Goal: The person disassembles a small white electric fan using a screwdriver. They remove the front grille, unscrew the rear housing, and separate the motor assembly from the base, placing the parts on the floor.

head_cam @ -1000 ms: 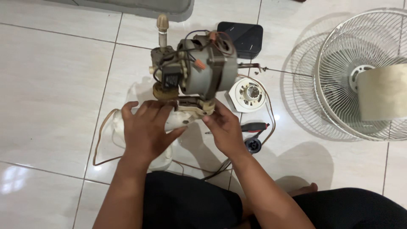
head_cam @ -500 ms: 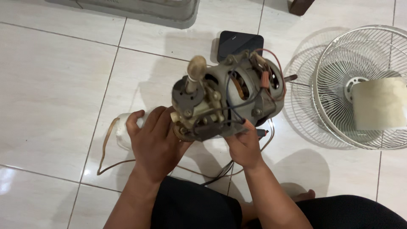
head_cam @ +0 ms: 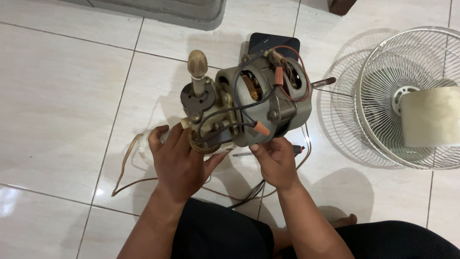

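Above the white floor tiles (head_cam: 62,96), between your two hands, you hold the bare fan motor (head_cam: 254,108) lifted and tilted, with its shaft (head_cam: 323,81) pointing to the right toward the fan guard (head_cam: 383,62). Your left hand (head_cam: 179,163) is wrapped around the lower end under the gearbox, near the small brown gear (head_cam: 201,148); the fingers are closed on the white neck part, which is mostly hidden. Your right hand (head_cam: 275,163) grips the bottom edge of the motor housing from below, thumb up on the metal.

To do this well, I think you should keep both palms under the weight, because the motor looks heavy and top-loaded. Keep your fingers away from the loose wires (head_cam: 235,115) and the orange wire caps (head_cam: 261,128), so nothing is pulled out. Turn it slowly, so the knob (head_cam: 197,64) on top does not hit anything.

Beneath the motor lies a screwdriver (head_cam: 268,152) and a brown power cord (head_cam: 122,168) that curls over the floor. A black flat box (head_cam: 273,42) sits behind the motor. On the right the guard holds a cream fan cover (head_cam: 429,117). The floor is glossy and hard, so a dropped part could crack.
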